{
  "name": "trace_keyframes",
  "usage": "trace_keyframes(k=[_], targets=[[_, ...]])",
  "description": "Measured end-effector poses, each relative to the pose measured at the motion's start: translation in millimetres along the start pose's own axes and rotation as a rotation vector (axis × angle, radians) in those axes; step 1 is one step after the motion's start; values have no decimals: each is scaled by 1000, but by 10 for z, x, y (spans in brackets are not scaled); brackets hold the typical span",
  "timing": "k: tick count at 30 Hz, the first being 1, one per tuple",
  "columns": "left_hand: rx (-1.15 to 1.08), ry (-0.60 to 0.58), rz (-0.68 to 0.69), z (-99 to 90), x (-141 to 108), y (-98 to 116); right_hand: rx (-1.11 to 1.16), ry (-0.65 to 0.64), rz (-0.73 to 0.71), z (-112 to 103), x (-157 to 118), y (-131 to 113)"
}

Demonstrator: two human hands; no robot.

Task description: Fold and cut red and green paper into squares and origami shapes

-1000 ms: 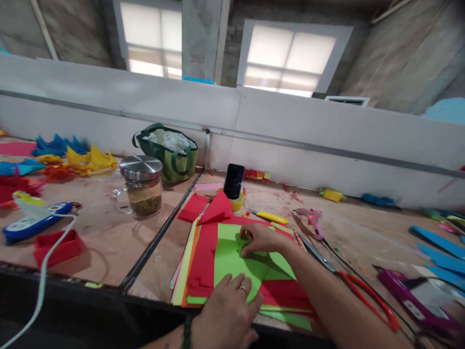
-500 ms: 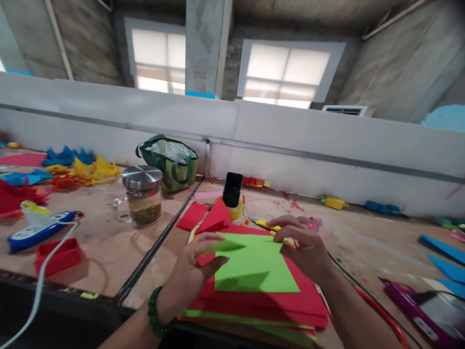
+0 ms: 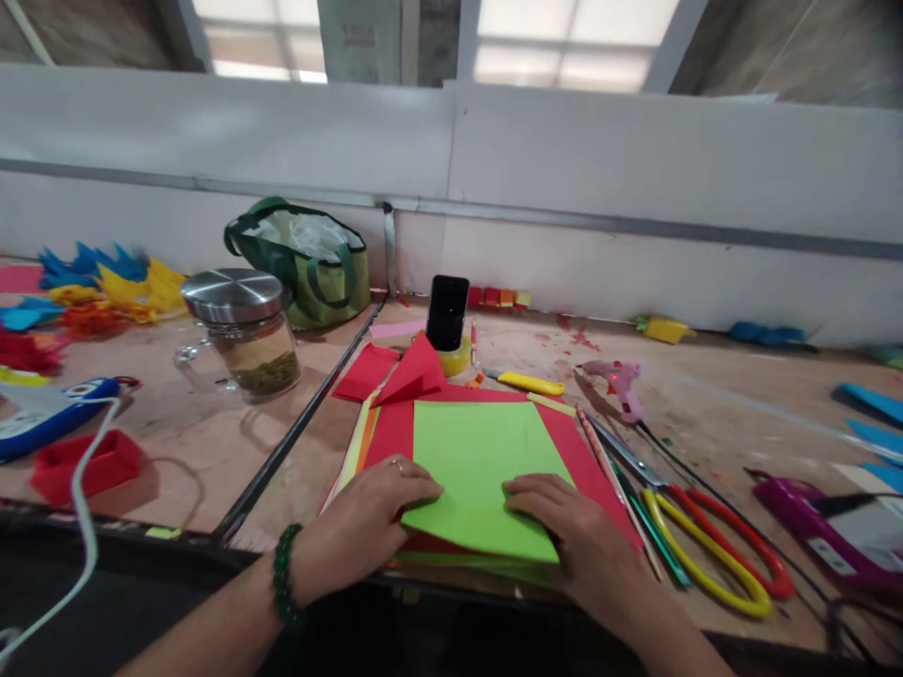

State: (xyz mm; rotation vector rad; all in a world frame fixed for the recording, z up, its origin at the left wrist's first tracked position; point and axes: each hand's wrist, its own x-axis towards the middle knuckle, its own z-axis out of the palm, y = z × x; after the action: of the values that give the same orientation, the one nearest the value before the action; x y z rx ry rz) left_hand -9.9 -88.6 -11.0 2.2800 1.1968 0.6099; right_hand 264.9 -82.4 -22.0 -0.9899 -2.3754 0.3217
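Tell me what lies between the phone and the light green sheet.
From the phone toward the light green sheet: a roll of yellow tape, then a strip of red paper. The head view shows this.

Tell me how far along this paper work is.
The red piece by the phone looks folded already. The left hand and right hand hold the green sheet, its near edge raised. No finished fold shows, so its shaping seems left; the red paper underneath looks flat.
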Motion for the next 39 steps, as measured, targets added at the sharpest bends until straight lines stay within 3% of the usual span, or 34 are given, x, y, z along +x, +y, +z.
trace_keyframes(k=[5, 11, 18, 39], targets=[[-24, -125, -98, -179, 192, -87, 148, 18, 247, 3, 66, 12], [3, -128, -256, -155, 318, -305, 46, 55, 438, 49, 149, -20], [30, -94, -294, -136, 304, -267, -58, 42, 560, 87, 192, 18], [51, -19, -301, -123, 300, -205, -145, 102, 503, 112, 192, 1]])
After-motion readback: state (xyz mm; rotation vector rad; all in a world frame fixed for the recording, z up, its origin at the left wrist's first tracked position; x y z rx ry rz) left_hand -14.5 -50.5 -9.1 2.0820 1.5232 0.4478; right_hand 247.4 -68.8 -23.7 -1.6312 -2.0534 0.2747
